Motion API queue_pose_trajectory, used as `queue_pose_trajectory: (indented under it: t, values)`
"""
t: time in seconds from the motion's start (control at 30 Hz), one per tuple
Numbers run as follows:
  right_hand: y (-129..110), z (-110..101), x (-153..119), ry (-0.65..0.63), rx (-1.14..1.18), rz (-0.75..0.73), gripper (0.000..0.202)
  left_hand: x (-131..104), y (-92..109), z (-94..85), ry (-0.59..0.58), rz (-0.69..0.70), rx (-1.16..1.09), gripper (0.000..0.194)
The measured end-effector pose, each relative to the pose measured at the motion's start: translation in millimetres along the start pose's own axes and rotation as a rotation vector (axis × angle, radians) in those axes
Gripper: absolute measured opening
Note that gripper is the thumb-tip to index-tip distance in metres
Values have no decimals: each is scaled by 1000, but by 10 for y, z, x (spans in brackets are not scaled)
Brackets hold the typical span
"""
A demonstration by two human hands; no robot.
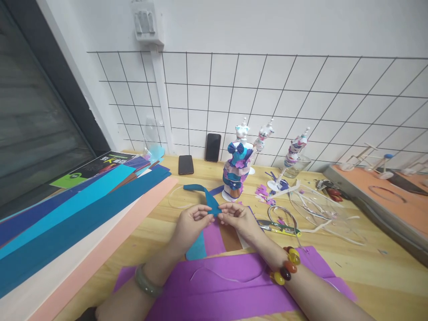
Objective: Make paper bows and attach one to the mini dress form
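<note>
Above purple paper (217,285), hands (216,214) pinching a teal strip (212,200), fingertips partly hidden

Teal strip (209,199) partly hidden, paper sheets (100,221) cut off

The head view looks from the wearer's head, forward and down — over the bare left hand (195,219) and bare right hand (238,218), both close and near mid-frame — across the pale wooden tabletop (147,234) to the white wall (284,26) behind, farther off, with its black wire grid (238,54).
</note>
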State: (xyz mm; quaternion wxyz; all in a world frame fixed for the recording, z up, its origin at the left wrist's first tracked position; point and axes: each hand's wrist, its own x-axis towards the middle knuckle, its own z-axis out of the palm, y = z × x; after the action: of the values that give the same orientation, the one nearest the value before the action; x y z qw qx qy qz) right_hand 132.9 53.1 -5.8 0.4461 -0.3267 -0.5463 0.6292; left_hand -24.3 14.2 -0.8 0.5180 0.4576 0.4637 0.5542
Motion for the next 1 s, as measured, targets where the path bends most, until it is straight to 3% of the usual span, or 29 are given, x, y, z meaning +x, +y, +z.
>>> queue_pose_trajectory:
  t: [0.2, 0.5, 1.0]
  values:
    - [-48, 44, -26, -4, -51, 3, 24, -8, -9, 6, -10, 68, 64, 30]
    - [-60, 69, -49, 12, -95, 17, 23, -8, -37, -34, -40, 70, 82, 24]
    - [-11, 29, -33, -5, -161, -68, 24, -5, -25, -45, -57, 110, 145, 33]
